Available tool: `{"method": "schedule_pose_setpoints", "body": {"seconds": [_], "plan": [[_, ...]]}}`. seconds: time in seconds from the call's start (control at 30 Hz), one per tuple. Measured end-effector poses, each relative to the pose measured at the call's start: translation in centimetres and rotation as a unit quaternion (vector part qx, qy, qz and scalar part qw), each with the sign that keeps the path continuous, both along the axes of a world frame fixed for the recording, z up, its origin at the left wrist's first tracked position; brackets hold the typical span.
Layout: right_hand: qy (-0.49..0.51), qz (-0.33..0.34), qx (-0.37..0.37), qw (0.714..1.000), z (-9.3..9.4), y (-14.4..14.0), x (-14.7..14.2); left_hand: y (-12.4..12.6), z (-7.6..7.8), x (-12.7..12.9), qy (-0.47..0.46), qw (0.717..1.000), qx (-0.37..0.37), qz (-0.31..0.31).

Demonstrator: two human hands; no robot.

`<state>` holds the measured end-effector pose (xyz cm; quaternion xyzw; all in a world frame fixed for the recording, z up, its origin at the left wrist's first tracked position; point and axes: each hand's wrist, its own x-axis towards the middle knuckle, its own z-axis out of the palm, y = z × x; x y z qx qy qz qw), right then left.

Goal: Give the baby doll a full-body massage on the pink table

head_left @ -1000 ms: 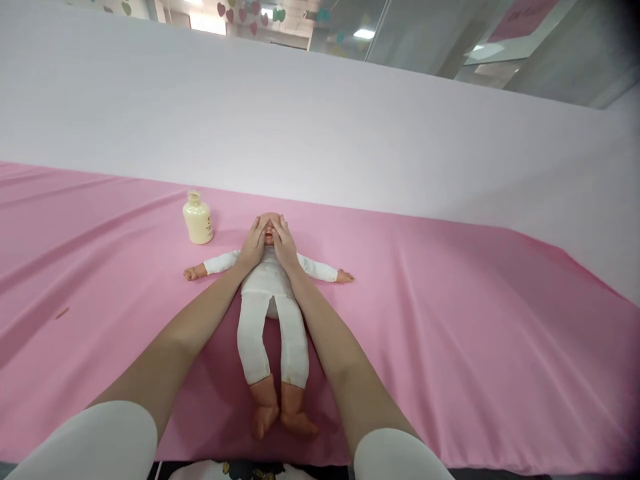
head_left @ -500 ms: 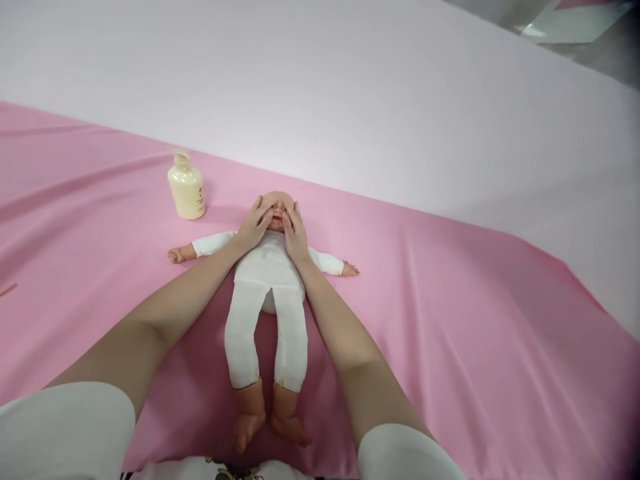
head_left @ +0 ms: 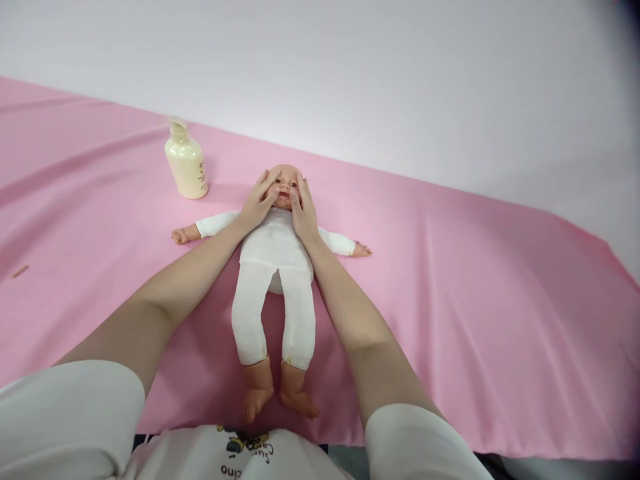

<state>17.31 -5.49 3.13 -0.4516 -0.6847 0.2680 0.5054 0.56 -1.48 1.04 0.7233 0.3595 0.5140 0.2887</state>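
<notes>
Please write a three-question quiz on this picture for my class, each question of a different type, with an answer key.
1. True or false: The doll lies face up on the pink cloth.

2. Multiple choice: What stands to the left of the doll's head in the picture?
A) a red cup
B) a cream-coloured bottle
C) a folded towel

3. Short answer: Where do the person's left hand and right hand rest?

Key:
1. True.
2. B.
3. Against the doll's head, one hand on each side.
</notes>
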Motion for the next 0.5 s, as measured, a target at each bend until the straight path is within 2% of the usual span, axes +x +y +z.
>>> {"method": "schedule_pose_setpoints", "body": {"seconds": [0.23,0.5], "plan": [[0.051,-0.028,-0.041,0.997,-0.47,0.39,-0.02,0.46,-0.54,-0.04,-0.015,0.999,-0.032,0.017],[0.016,-0.008,-0.011,1.0,-0.52,0.69,0.17,0.2,-0.04,-0.13,-0.006,1.0,-0.025,0.005]]}}
